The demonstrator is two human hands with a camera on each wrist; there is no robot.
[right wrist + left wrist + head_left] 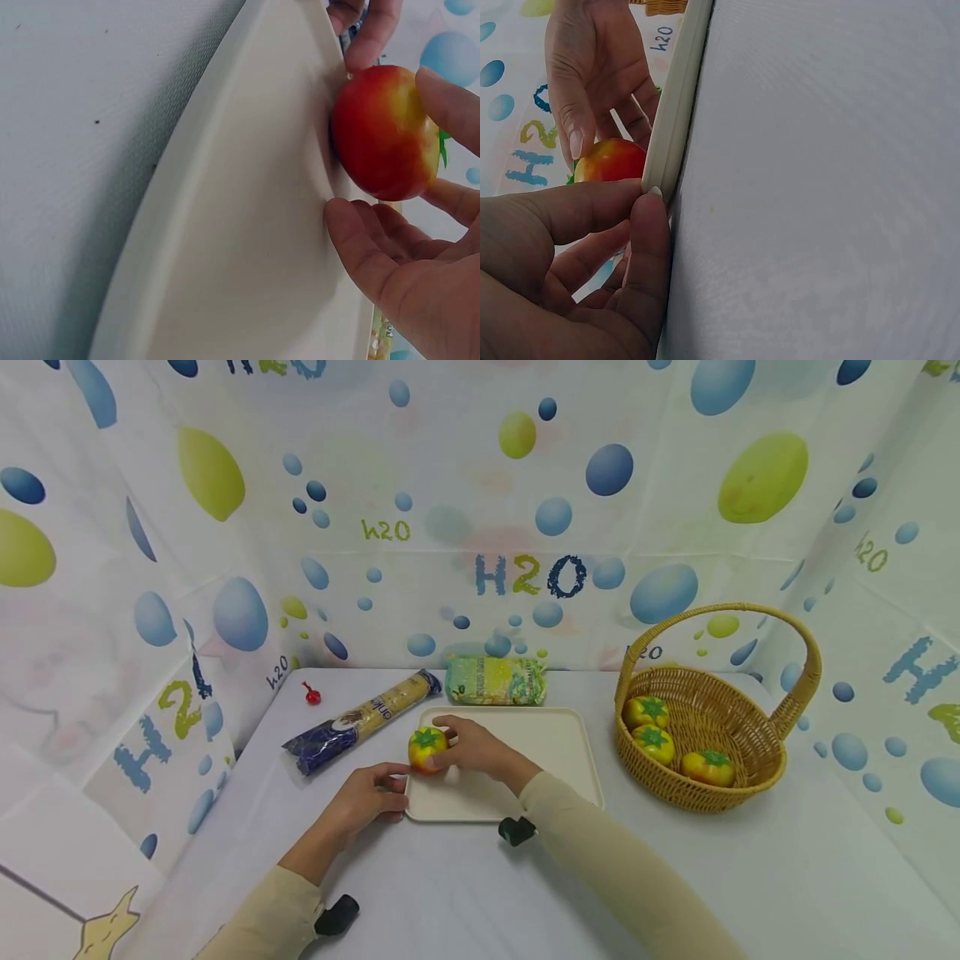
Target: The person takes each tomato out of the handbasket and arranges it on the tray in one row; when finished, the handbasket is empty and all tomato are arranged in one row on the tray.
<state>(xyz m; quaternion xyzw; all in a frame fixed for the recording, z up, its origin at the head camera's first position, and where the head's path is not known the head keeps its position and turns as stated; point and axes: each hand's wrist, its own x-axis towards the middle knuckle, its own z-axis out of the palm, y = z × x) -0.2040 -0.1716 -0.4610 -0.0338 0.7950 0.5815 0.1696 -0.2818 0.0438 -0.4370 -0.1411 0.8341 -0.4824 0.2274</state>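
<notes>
Take the middle of the tray, as seen in the head view, as the clock centre. Locate the fruit at 9 o'clock, at the left rim, upright with green cap up. Cannot tell, from these views, resting on the tray from hovering just above.

Find the right hand reaching in from 4 o'clock, part-open, curved round the fruit and holding it between thumb and fingers. Cannot tell the firmness of the grip. Find the left hand between 8 and 9 o'clock, nearly closed, pinching the rim with two fingertips.

Note three more fruits inside the basket, at 3 o'clock and apart from the tray. Note also the packet between 9 and 10 o'clock, the bag at 12 o'clock just beyond the far rim, and the trinket farther out toward 10 o'clock.

Judge the step in hand as setting the fruit down at the 9 o'clock end, with the tray steadied. For the next move, confirm a stable seat inside the rim; lower first, if necessary. Then spread the right fingers evenly and withdraw toward 4 o'clock. Avoid nudging toward 9 o'clock; allow for likely rolling on the rounded base.
</notes>
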